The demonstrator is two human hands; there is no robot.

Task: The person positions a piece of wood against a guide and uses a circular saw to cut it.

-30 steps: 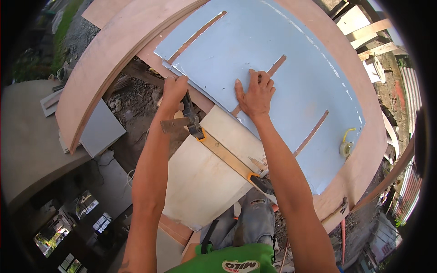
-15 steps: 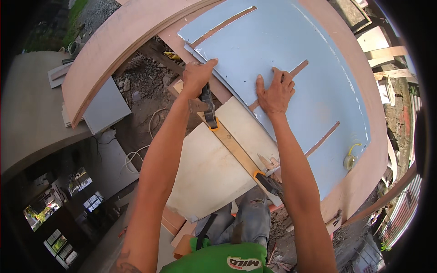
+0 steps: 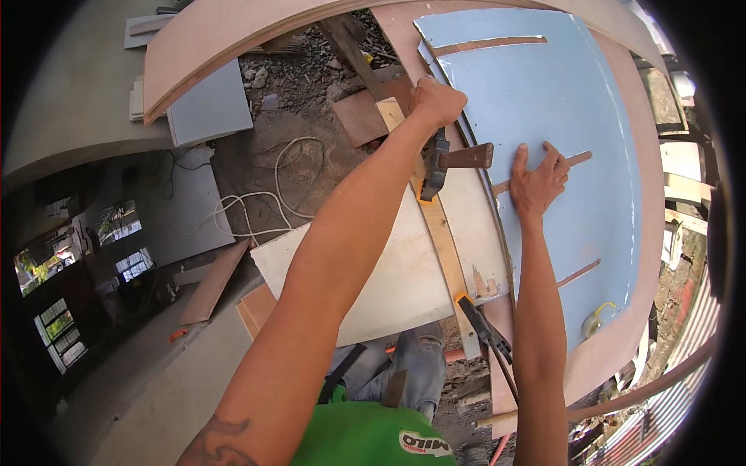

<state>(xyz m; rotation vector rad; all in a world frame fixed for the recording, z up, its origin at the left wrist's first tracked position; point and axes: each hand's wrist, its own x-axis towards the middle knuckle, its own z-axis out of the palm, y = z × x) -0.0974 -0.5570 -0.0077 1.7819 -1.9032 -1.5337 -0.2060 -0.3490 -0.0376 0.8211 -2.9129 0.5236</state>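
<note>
My left hand point(image 3: 437, 103) is curled closed by the left edge of the blue curved board point(image 3: 571, 101), above a black clamp point(image 3: 432, 172) with a flat brown piece sticking out; what its fingers grip is hidden. My right hand point(image 3: 538, 178) rests on the board with fingers apart, across one of its narrow brown slots point(image 3: 579, 159). The board lies on a pink plywood sheet point(image 3: 625, 311). A long wooden strip point(image 3: 446, 244) crosses an off-white panel point(image 3: 350, 279), with a second clamp point(image 3: 486, 330) at its lower end. A small tape roll point(image 3: 590, 324) lies on the blue board.
A curved plywood piece point(image 3: 217, 43) arches across the upper left, above grey panels point(image 3: 208, 105). Rubble point(image 3: 272, 78) and looped white cable point(image 3: 276, 203) lie on the ground. Scrap boards point(image 3: 684, 186) and corrugated sheeting point(image 3: 668, 388) are at the right, a dark interior point(image 3: 93, 256) at lower left.
The view has swung, so the workpiece appears further right and more upright. My left hand has moved up and right along the board's edge. My right hand stays on the blue board.
</note>
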